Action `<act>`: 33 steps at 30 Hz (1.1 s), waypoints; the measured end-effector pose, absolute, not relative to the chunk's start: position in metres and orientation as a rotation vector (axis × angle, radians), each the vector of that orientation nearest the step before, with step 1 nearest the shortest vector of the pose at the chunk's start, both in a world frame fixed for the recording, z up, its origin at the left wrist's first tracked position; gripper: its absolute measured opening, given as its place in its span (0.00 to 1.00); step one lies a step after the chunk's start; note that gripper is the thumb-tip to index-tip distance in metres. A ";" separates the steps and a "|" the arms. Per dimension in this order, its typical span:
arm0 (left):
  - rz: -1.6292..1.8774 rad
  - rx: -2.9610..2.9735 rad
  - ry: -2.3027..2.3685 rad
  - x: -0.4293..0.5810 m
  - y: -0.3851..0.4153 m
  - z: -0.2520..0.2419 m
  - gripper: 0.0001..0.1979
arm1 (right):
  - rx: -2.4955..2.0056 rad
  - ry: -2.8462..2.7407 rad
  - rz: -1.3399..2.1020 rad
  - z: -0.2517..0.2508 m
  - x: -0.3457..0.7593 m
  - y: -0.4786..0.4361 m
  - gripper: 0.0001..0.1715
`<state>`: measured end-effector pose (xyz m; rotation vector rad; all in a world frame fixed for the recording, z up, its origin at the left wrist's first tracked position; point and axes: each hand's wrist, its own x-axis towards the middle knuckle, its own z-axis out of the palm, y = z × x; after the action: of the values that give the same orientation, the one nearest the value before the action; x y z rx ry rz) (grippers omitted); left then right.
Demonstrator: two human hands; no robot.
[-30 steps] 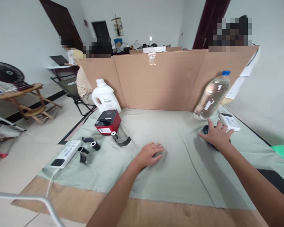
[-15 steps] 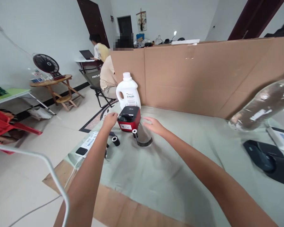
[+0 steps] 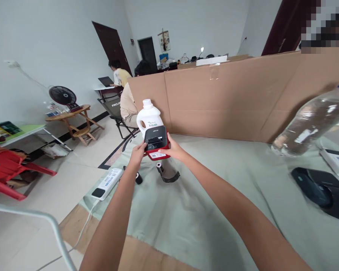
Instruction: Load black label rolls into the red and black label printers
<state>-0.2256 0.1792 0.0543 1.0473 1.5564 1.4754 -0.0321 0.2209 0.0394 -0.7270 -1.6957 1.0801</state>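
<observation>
A small red-and-black printer (image 3: 156,136) is held between my two hands in front of the white jug. My left hand (image 3: 139,153) grips its left side, and my right hand (image 3: 175,147) grips its right side with the fingers at the front. It appears raised a little off the cloth, its black top facing me. Just below it stands a small roll (image 3: 159,167) with a dark strip (image 3: 171,178) trailing from it. Another black roll (image 3: 138,178) is beside my left forearm, which hides things behind it.
A white jug (image 3: 149,116) stands behind the printer, before a cardboard wall (image 3: 203,101). At left lies a white power strip (image 3: 110,182) with a cable. A large clear bottle (image 3: 313,120) and a black mouse (image 3: 313,188) are at right. People sit beyond the cardboard.
Both hands have closed in from either side and taken hold of the printer. It has risen relative to the jug and the roll. The camera view has tilted upward.
</observation>
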 end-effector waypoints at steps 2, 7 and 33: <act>1.531 1.173 1.463 -0.189 0.166 0.063 0.23 | -0.718 -1.653 1.015 0.049 -0.001 0.205 0.72; 1.660 1.451 1.139 -0.058 0.107 0.051 0.27 | -0.853 -1.496 0.674 0.043 0.105 0.127 0.70; 1.351 1.536 1.075 0.031 0.034 -0.037 0.31 | -1.241 -1.355 0.517 -0.039 0.192 0.022 0.62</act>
<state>0.0306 0.0342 -0.0367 1.5362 1.0745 1.3514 0.1917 0.0217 -0.0393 -1.2407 -1.3550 0.5166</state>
